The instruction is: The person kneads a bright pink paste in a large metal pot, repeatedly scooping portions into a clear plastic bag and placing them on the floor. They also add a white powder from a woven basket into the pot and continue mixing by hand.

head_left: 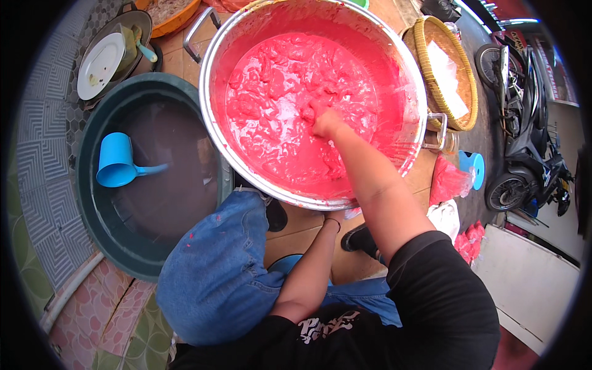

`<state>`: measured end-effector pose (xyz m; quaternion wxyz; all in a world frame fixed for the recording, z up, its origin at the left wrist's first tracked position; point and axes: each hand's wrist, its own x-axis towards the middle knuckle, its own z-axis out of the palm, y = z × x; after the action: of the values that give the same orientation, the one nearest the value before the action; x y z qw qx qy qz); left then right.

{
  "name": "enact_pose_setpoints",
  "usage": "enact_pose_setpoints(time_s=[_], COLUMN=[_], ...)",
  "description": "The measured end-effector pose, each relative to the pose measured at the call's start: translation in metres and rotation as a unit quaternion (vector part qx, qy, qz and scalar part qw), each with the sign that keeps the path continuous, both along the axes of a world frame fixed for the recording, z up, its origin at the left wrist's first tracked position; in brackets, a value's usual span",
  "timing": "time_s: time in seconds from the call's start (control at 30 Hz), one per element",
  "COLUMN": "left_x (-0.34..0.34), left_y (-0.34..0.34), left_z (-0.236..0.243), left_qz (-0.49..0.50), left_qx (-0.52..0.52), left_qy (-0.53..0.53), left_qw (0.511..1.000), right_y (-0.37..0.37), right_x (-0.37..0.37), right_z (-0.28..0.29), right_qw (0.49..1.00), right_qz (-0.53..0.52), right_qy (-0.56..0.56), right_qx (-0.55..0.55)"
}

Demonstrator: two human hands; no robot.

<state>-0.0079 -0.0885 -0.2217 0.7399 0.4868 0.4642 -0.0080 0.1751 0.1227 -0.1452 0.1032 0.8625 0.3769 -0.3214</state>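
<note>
A large metal pot (206, 132) holds glossy red batter (277, 86) with lumpy coated pieces in it; what the pieces are cannot be made out. My right hand (328, 125) reaches into the middle of it, fingers smeared red and curled together among the lumps. Whatever lies between those fingers is hidden by the batter. Below the pot's near rim, my left hand (335, 214) is mostly covered by the rim, and its fingers do not show. A bit of pinkish clear plastic (352, 213) sticks out beside it.
At left stands a dark green tub (92, 216) of murky water with a blue dipper (117, 161) floating in it. A pan with a white plate (100, 65) is behind it. Right of the pot are a woven basket (472, 92), red plastic bags (448, 180) and a motorcycle (524, 135).
</note>
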Motion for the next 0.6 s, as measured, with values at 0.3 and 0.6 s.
enact_pose_setpoints(time_s=[0.3, 0.6], left_x=[0.004, 0.004], left_y=[0.018, 0.018], left_z=[0.02, 0.02], left_qz=[-0.074, -0.066], left_qx=[0.021, 0.011], left_qy=[0.003, 0.015], left_qw=[0.997, 0.998], right_y=[0.015, 0.026], right_x=[-0.025, -0.021], right_z=[-0.044, -0.02], right_qw=[0.962, 0.988], right_qz=[-0.045, 0.103], right_qy=[-0.128, 0.058], right_qx=[0.238, 0.099])
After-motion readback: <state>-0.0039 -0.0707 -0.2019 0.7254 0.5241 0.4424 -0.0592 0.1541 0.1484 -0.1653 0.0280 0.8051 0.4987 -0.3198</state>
